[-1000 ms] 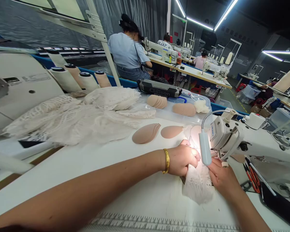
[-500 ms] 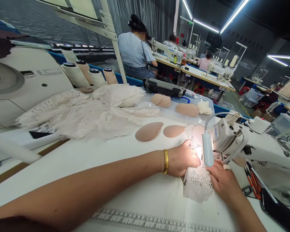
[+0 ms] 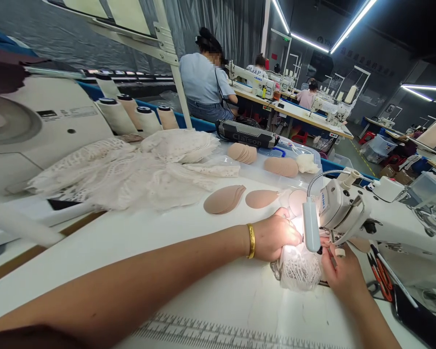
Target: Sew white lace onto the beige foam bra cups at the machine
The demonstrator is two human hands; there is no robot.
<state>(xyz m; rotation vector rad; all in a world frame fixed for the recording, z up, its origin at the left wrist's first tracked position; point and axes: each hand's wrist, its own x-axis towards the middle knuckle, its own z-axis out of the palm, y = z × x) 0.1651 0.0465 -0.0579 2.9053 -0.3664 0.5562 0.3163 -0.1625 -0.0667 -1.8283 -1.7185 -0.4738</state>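
My left hand [image 3: 276, 237], wearing a gold bangle, is closed on a piece of white lace fabric [image 3: 301, 269] under the sewing machine's [image 3: 343, 206] lit head. The lace hangs toward me over the white table. To its right, my right hand [image 3: 343, 266] is closed, thumb and fingers curled beside the needle area; what its fingertips hold is hidden. A small lamp [image 3: 311, 227] on a bendy neck covers part of the needle area. Beyond my left hand lie beige teardrop-shaped pads [image 3: 223, 199], with a single pad [image 3: 261, 198] beside them.
A heap of white lace [image 3: 145, 169] fills the back left, near thread cones [image 3: 116, 116]. A clear plastic tray [image 3: 245, 172] holds more beige pads. Orange-handled scissors [image 3: 383, 278] and a black phone-like object [image 3: 417, 310] lie at right. A printed ruler [image 3: 203, 332] runs along the front.
The lace has drawn away from me toward the machine, and less of it hangs forward. My right hand has shifted slightly right, off the lace's near edge. My left hand has barely moved.
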